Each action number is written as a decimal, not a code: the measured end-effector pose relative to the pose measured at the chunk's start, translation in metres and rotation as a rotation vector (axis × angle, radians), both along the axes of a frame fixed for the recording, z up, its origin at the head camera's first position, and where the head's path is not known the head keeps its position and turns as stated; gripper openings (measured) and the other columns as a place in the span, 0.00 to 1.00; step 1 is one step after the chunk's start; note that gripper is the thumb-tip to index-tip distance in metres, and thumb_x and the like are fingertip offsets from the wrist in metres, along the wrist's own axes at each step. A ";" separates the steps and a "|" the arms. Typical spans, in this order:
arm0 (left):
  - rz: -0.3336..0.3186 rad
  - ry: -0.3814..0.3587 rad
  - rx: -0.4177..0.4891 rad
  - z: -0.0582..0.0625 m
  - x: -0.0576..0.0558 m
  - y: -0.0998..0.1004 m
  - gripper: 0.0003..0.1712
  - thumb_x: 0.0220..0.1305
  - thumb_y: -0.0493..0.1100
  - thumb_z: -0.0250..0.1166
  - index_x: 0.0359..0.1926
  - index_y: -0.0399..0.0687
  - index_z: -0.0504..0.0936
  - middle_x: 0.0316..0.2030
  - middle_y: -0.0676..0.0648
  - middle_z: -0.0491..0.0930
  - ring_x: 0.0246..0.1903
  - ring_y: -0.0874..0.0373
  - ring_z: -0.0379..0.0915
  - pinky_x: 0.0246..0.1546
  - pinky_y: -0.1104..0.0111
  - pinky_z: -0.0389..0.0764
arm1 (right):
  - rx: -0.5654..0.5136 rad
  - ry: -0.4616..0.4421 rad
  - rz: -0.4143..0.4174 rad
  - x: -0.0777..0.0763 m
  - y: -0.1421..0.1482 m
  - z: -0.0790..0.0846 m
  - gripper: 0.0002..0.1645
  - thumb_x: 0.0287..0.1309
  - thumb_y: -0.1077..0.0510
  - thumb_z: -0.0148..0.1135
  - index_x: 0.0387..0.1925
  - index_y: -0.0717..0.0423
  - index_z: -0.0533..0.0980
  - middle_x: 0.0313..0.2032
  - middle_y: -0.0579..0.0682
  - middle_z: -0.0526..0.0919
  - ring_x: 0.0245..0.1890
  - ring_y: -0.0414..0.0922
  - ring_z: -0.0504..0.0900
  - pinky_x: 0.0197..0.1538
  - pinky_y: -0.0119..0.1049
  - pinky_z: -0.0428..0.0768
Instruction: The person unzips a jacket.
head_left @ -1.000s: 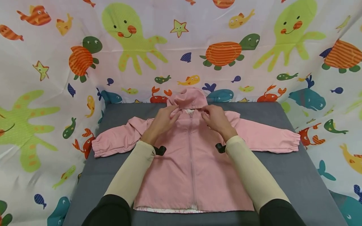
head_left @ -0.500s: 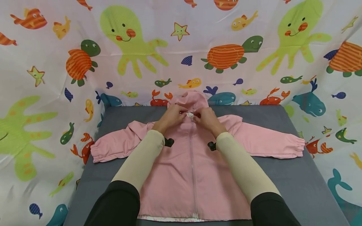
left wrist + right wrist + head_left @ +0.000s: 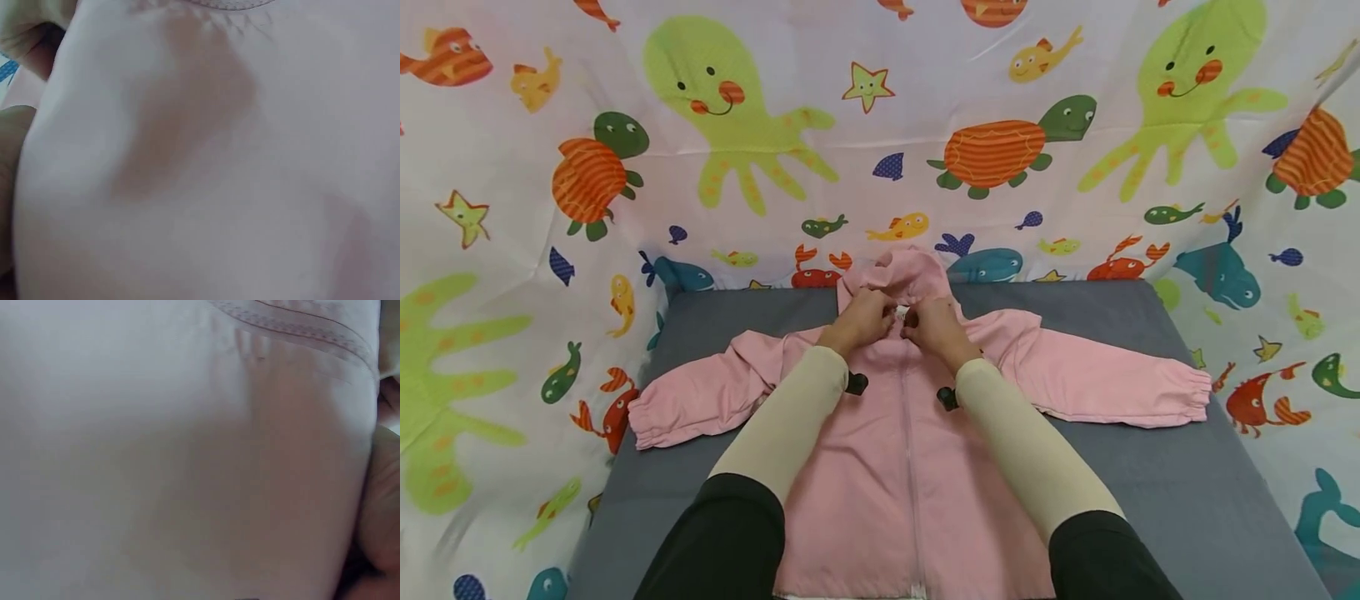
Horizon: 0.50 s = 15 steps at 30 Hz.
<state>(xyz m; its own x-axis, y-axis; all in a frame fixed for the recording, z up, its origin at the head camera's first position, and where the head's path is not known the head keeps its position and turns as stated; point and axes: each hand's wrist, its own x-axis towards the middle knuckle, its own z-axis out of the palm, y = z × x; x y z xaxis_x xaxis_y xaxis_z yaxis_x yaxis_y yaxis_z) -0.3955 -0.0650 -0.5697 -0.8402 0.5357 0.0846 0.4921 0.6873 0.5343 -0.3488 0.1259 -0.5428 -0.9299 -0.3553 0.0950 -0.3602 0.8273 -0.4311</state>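
A pink hooded jacket [image 3: 865,517] lies front up with both sleeves spread, its zipper [image 3: 910,467] running down the middle. Its hood [image 3: 898,268] points toward the back. My left hand [image 3: 861,320] pinches the jacket's neckline left of the zipper top; opposite it, my right hand [image 3: 936,328] pinches the right side. Between the fingertips a small white patch [image 3: 901,313] shows at the collar. Pink cloth [image 3: 206,156] fills most of the left wrist view, with parts of fingers at its left edge. The right wrist view shows cloth and a stitched seam [image 3: 294,328].
Under the jacket is a grey table surface [image 3: 1150,500]. A white curtain [image 3: 820,50] printed with sea animals hangs behind it and along both sides. The left sleeve [image 3: 692,392] and right sleeve [image 3: 1120,379] reach out toward the table's sides.
Both hands have moved inward, closer to each other at the zipper top, and now pinch the neckline. The hood's front edge has shifted and creased. The head view has tilted slightly.
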 end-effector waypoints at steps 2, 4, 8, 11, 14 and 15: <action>0.011 0.010 0.007 -0.009 -0.002 0.003 0.09 0.73 0.39 0.64 0.35 0.47 0.89 0.22 0.49 0.74 0.34 0.49 0.76 0.42 0.57 0.75 | -0.021 -0.010 -0.005 0.000 -0.001 -0.004 0.07 0.64 0.59 0.77 0.33 0.59 0.91 0.30 0.52 0.91 0.37 0.54 0.88 0.52 0.51 0.86; 0.021 0.021 -0.004 -0.012 -0.002 0.006 0.11 0.73 0.39 0.63 0.33 0.47 0.88 0.23 0.48 0.76 0.33 0.49 0.78 0.41 0.58 0.77 | -0.030 -0.005 -0.006 -0.001 -0.001 -0.007 0.05 0.64 0.59 0.77 0.33 0.58 0.91 0.30 0.52 0.92 0.38 0.54 0.90 0.51 0.51 0.86; 0.058 -0.005 -0.033 -0.009 0.004 0.009 0.12 0.72 0.37 0.62 0.31 0.44 0.87 0.27 0.46 0.79 0.33 0.49 0.79 0.40 0.59 0.77 | -0.019 0.022 -0.003 0.000 -0.003 -0.011 0.05 0.63 0.59 0.77 0.36 0.58 0.91 0.32 0.52 0.93 0.38 0.54 0.91 0.52 0.52 0.86; 0.076 -0.016 -0.045 -0.005 0.010 0.009 0.11 0.72 0.36 0.62 0.32 0.43 0.87 0.27 0.46 0.78 0.32 0.50 0.79 0.38 0.59 0.77 | -0.032 0.039 -0.006 0.000 -0.003 -0.012 0.04 0.63 0.60 0.76 0.36 0.58 0.91 0.32 0.52 0.92 0.37 0.54 0.90 0.50 0.52 0.85; 0.087 -0.023 -0.032 0.000 0.014 0.010 0.11 0.72 0.37 0.63 0.31 0.43 0.86 0.25 0.47 0.77 0.30 0.51 0.78 0.35 0.59 0.76 | -0.063 0.071 0.002 -0.001 -0.001 -0.018 0.03 0.63 0.63 0.72 0.33 0.59 0.89 0.29 0.53 0.90 0.33 0.53 0.87 0.43 0.50 0.83; 0.091 -0.032 -0.015 -0.002 0.013 0.011 0.11 0.72 0.37 0.64 0.31 0.43 0.86 0.24 0.47 0.77 0.30 0.50 0.77 0.35 0.59 0.76 | -0.070 0.083 0.005 -0.001 0.000 -0.019 0.04 0.63 0.64 0.70 0.32 0.59 0.88 0.28 0.53 0.88 0.32 0.53 0.86 0.42 0.50 0.82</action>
<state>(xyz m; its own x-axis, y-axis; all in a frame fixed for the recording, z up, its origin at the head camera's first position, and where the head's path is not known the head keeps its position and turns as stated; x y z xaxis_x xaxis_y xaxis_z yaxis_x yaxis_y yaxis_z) -0.3825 -0.0545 -0.5717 -0.8877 0.4578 0.0493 0.4097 0.7363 0.5386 -0.3497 0.1257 -0.5616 -0.9161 -0.3494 0.1968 -0.4010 0.7945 -0.4561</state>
